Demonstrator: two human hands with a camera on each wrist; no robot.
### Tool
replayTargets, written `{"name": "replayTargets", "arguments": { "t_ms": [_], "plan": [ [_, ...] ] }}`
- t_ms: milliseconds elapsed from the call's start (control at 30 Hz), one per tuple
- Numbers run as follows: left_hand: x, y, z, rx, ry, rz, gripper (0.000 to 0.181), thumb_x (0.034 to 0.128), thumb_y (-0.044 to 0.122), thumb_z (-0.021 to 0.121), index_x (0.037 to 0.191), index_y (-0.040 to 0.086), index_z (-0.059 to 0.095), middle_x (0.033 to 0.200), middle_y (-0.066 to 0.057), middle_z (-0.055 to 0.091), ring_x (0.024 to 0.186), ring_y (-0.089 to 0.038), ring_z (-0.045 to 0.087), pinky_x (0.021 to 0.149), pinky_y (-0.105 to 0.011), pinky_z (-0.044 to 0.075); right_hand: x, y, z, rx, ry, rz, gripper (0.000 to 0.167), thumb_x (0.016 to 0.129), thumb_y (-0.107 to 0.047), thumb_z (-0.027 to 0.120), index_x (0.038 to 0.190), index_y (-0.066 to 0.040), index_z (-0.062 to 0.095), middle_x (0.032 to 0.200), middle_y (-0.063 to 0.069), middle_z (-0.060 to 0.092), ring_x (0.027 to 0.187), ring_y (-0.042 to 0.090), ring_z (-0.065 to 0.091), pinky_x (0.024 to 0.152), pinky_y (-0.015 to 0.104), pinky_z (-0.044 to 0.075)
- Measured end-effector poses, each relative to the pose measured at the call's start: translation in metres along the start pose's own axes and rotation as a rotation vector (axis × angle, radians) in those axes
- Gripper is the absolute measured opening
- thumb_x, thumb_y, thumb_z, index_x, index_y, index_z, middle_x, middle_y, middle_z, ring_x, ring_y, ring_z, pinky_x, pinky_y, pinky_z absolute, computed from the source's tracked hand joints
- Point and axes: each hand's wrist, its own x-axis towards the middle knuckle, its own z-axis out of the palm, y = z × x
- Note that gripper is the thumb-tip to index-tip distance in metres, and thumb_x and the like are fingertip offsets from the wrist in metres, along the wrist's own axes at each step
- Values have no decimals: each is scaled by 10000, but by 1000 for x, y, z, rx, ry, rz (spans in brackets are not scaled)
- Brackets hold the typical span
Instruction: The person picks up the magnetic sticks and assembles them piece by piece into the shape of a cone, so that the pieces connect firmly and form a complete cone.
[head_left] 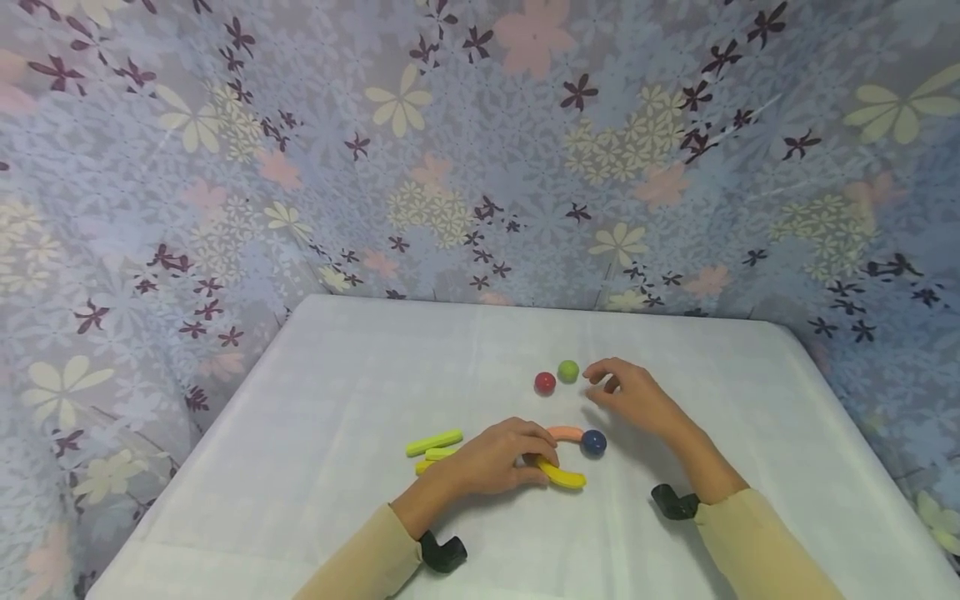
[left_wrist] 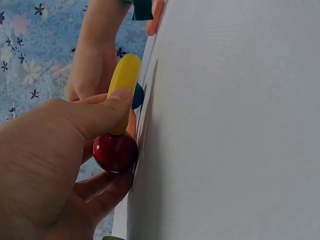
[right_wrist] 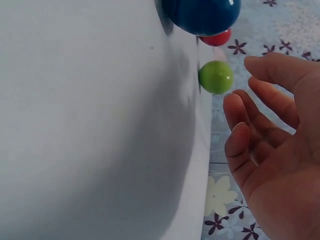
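My left hand pinches a yellow curved stick; in the left wrist view the thumb lies across its ribbed side. A dark red ball sits at the stick's lower end, by the curved fingers, and the head view hides it. Just beyond the hand are a salmon-coloured curved stick and a dark blue ball. Above the table, my right hand holds nothing, its fingers loosely bent. Nearest to it is a green ball, apart from the fingertips, with a red ball to its left.
Several yellow-green sticks lie left of the left hand, partly covered by it. All rests on a white-covered table, with flowered cloth hanging behind and at the sides. A dark wrist-worn device sits under each sleeve end.
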Motion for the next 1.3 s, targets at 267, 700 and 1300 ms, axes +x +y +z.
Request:
{"name": "replayTargets", "arguments": {
  "t_ms": [267,700,1300],
  "plan": [
    [0,1,-2,30,-16,37,226,886,347,693,1105,294,671,1257,117,574,1177,-10,436,1040,-188,285,26,9,5,-35,-5,1,469,880,-188,700,1309,-109,527,1192,140,568,972,269,569,720,360,519],
    [-1,-1,0,0,-45,22,229,902,354,668,1123,315,627,1327,116,523,1221,-40,387,1035,-229,321,34,7,9,-6,-62,-78,436,857,-140,724,1276,-167,608,1231,71,556,959,253,554,752,371,494],
    [0,-4,2,-48,-34,17,225,906,329,659,1128,306,636,1324,126,537,1242,-17,386,1058,-228,288,29,7,12,-52,-55,8,353,864,-250,714,1193,-136,659,1072,41,650,921,221,598,694,334,523]
  ]
}}
